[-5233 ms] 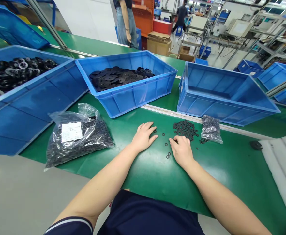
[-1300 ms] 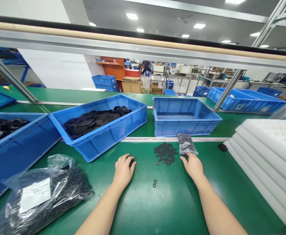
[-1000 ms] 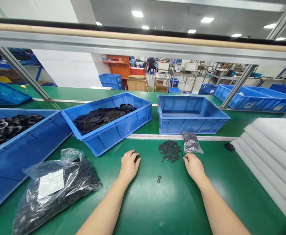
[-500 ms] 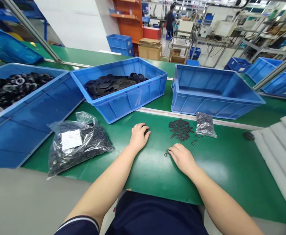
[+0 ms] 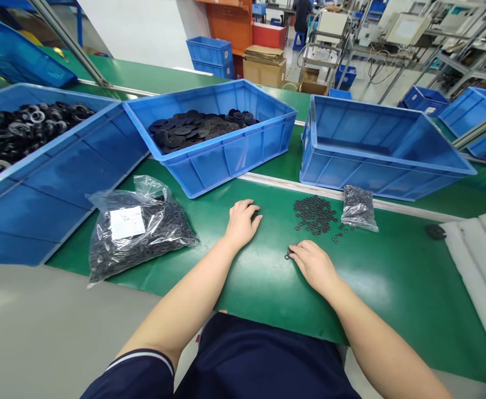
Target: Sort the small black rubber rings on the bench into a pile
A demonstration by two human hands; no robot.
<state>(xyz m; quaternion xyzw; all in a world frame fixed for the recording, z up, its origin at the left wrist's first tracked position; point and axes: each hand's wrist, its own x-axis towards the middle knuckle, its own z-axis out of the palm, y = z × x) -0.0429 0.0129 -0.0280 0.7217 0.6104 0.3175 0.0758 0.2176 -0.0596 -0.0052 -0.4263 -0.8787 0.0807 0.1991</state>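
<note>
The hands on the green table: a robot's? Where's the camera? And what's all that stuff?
No robot here: that's someone's bare left hand and right hand. The camera sits on the same person's head, looking forward and down. On the green table lie a heap of small black rings, a big clear bag and a little clear bag, both holding dark pieces. Blue bins stand behind and left. The right hand touches a loose ring. The left curls over something dark, mostly hidden.
</note>
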